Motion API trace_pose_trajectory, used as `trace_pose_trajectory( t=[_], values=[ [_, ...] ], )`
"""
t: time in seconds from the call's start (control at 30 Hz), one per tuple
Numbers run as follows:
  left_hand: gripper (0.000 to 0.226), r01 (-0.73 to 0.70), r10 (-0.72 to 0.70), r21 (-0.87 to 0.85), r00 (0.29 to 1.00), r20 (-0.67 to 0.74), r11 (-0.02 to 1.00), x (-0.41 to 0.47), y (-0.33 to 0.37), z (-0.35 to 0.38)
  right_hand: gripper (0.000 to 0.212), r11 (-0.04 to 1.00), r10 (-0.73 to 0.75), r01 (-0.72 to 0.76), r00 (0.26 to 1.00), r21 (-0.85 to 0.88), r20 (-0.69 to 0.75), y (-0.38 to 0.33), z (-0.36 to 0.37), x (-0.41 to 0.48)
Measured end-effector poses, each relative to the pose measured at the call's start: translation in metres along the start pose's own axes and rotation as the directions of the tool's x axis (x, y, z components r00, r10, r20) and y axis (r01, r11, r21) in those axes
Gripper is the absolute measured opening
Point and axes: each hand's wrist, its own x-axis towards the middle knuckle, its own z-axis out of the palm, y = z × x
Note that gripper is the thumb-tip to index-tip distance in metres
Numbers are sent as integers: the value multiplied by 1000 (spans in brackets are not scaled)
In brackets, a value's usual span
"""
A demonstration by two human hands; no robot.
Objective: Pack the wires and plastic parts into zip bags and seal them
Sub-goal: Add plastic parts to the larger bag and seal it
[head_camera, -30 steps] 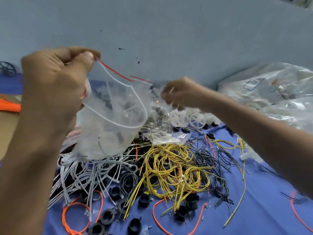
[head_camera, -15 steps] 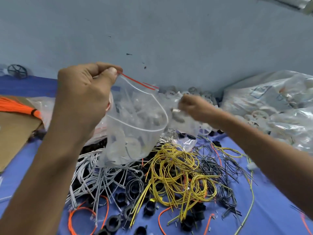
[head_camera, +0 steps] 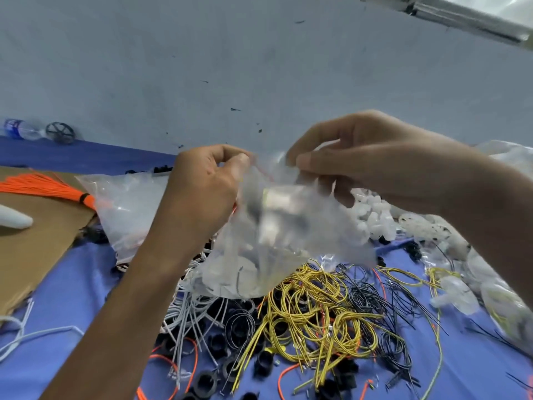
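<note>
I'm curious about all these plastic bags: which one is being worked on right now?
The clear zip bag with the red strip, lifted off the table and pinched at its top by the left hand and right hand. The other bags lie untouched.

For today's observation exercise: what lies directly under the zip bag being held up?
Under the zip bag, held by the left hand and right hand, lie yellow wires, grey wires and black plastic rings. The bag's blurred contents hide anything beneath its middle.
</note>
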Motion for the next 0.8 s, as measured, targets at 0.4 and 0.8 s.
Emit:
trace_pose_trajectory(
  t=[0.4, 0.8],
  values=[
    [15, -103, 79, 123, 979, 189, 987, -5, 11, -8, 13, 840, 186, -167, 982, -516, -14, 43, 29, 10],
    [13, 52, 3, -99, 871, 490, 994, 2, 12, -41, 8, 967, 254, -253, 966, 35, -53, 47, -13, 7]
  ],
)
